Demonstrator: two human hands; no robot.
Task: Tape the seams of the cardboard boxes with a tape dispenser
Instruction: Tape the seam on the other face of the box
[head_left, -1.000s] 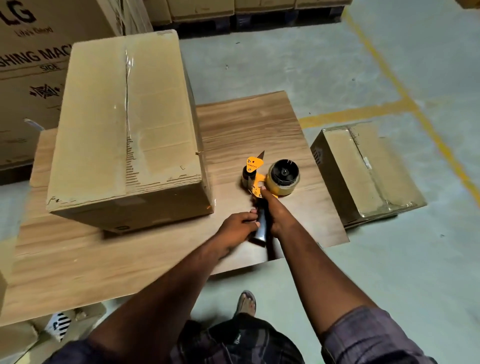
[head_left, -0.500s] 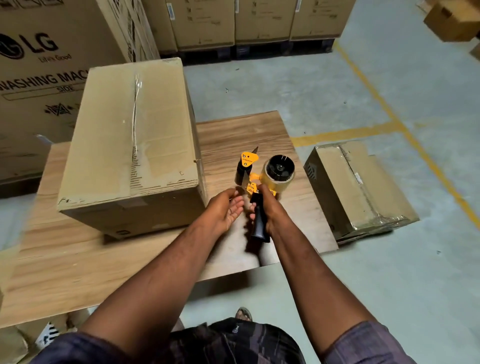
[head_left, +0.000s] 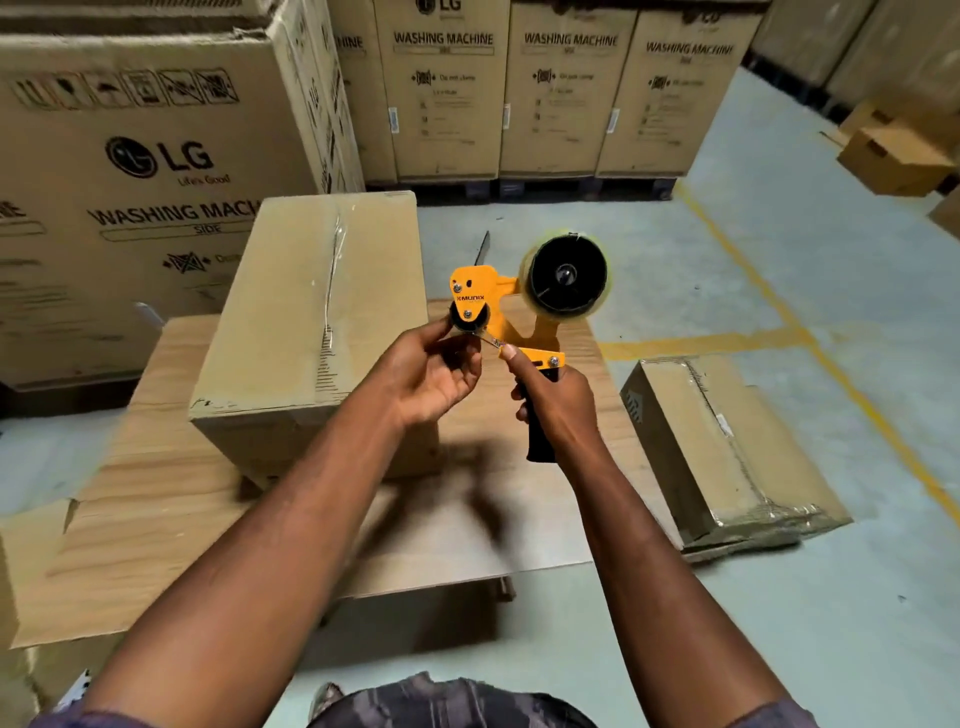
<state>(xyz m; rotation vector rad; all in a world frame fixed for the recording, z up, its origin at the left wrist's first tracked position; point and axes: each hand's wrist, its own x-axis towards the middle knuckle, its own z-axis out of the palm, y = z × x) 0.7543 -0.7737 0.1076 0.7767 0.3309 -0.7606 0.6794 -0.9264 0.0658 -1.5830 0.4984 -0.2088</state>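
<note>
right hand (head_left: 561, 410): wraps black handle (head_left: 540, 447) of tape dispenser (head_left: 493, 306), thumb stretched onto its yellow frame | left hand (head_left: 431, 374): palm up, fingers pinching its front roller | tape dispenser: held above tabletop (head_left: 156, 493) far-right corner | cardboard box (head_left: 311, 312): tabletop far edge

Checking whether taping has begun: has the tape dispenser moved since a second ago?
Yes. The tape dispenser lay on the wooden table; now the right hand holds it lifted clear of it, with the left hand pinching its roller.
</note>
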